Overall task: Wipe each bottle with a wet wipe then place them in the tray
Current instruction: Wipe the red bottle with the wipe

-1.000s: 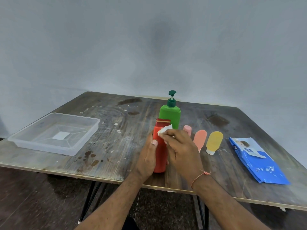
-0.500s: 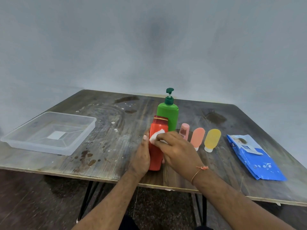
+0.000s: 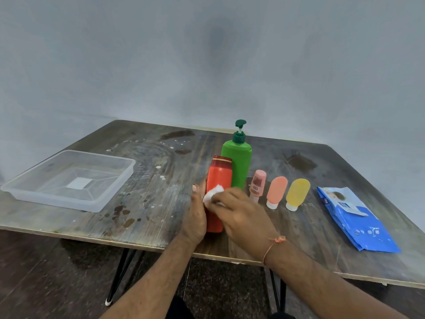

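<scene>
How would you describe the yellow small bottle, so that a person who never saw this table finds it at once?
Start at the tall green pump bottle in the middle of the wooden table. To its right lies a row of three small bottles; the yellow bottle is the last, nearest the blue wipe pack. It alone is yellow, beside the orange tube.

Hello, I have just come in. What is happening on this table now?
A person is cleaning bottles. The left hand holds the red bottle upright on the table, and the right hand rubs its side with a white wet wipe. The green pump bottle, the pink bottle, the orange bottle and the yellow bottle wait beside it. The clear tray on the left holds no bottle yet. A blue wipes pack lies on the right.
</scene>
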Motion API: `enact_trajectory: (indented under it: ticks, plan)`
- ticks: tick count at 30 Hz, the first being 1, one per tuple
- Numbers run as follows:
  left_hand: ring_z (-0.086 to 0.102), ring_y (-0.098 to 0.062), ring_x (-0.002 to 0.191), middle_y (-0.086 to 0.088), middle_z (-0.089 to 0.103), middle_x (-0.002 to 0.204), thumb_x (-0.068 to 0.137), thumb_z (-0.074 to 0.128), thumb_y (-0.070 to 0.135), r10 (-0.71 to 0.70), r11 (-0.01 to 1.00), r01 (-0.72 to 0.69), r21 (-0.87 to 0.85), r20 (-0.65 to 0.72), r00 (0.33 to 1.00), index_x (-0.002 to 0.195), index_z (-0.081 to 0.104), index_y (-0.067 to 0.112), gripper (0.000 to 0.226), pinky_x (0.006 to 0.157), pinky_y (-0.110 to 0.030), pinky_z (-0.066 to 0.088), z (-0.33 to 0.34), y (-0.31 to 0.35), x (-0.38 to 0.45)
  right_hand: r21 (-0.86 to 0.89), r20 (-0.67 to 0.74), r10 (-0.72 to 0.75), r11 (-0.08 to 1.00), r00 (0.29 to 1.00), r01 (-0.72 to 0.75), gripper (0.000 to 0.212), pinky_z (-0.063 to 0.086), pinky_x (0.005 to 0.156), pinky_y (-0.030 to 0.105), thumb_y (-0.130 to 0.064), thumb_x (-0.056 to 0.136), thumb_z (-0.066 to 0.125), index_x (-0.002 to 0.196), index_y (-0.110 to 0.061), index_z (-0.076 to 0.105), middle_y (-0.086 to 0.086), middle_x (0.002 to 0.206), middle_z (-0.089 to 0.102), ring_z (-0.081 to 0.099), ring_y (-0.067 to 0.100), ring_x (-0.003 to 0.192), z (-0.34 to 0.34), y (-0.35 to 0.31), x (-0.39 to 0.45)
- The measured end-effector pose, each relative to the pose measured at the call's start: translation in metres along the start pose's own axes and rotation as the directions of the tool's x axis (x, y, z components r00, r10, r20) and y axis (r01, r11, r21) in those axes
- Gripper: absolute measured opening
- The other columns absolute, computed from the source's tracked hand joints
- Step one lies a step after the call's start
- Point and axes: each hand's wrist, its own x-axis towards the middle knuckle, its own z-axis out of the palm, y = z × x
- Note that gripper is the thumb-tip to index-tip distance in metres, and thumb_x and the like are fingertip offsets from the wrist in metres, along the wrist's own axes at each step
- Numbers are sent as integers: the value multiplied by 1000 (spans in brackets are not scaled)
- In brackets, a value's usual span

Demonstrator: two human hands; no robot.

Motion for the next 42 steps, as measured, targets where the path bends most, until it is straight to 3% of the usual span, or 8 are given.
enact_trajectory:
  ticks: [5, 9, 13, 17, 23, 27, 31, 42]
  plan:
    - [68, -30, 90, -19, 72, 102, 84, 25, 95, -59, 997, 58, -59, -9, 998, 136, 59, 22, 96, 81, -45, 58, -1, 3, 2, 42, 77, -63, 997, 995, 60, 26, 58, 92, 36, -15, 112, 49, 124, -17, 73, -4, 125, 66, 64, 24, 110, 12, -14, -30]
    - [66, -29, 80, -19, 71, 95, 94, 11, 77, -81, 992, 76, -103, -50, 995, 129, 61, 17, 86, 71, -40, 58, 0, 6, 3, 32, 74, -127, 992, 989, 125, 25, 58, 90, 34, -15, 112, 52, 125, -15, 73, -3, 122, 67, 64, 23, 107, 8, -10, -34]
    - [67, -36, 88, -25, 70, 98, 95, 11, 75, -89, 987, 78, -139, -75, 993, 122, 68, 19, 85, 81, -48, 59, 1, 8, 1, 3, 50, -138, 990, 989, 138, 25, 59, 87, 37, -14, 113, 50, 124, -13, 74, 0, 117, 69, 65, 25, 103, 0, -3, -21]
    - [65, -42, 116, -27, 70, 125, 100, 17, 69, -94, 988, 83, -129, -80, 992, 138, 62, 11, 82, 102, -54, 53, 3, 9, 2, 1, -58, 3, 1000, 998, -3, 25, 59, 86, 40, -10, 108, 56, 121, -8, 77, 5, 114, 70, 66, 28, 103, -8, 19, 3]
    - [69, -33, 75, -28, 72, 104, 99, 19, 76, -153, 982, 149, -116, -24, 988, 130, 64, 30, 71, 63, -39, 60, 3, 6, 4, 26, -131, 153, 988, 979, -151, 26, 57, 89, 40, -1, 99, 67, 122, -9, 77, 5, 114, 69, 66, 28, 103, -13, 46, 30]
    - [72, -33, 80, -24, 74, 106, 96, 25, 79, -192, 975, 188, -122, -29, 981, 133, 64, 27, 74, 66, -41, 62, 2, 4, 4, 74, -164, 203, 978, 965, -193, 25, 56, 92, 40, 3, 97, 70, 119, -7, 77, 6, 114, 69, 66, 27, 103, -10, 40, 26]
    - [72, -36, 108, -22, 74, 120, 100, 26, 74, -203, 968, 190, -161, -66, 977, 132, 68, 17, 78, 93, -49, 59, 1, 5, 3, 114, -129, 194, 977, 972, -180, 23, 55, 93, 36, 0, 99, 68, 119, -7, 77, 5, 112, 69, 66, 26, 102, -3, 18, 10]
    - [69, -31, 84, -22, 73, 99, 101, 33, 67, -269, 957, 242, -157, -178, 947, 126, 66, 4, 76, 66, -38, 61, -5, 5, 7, 125, 34, 29, 992, 999, -33, 23, 59, 88, 33, -10, 105, 62, 125, -13, 73, -1, 117, 66, 63, 22, 106, 18, -26, -52]
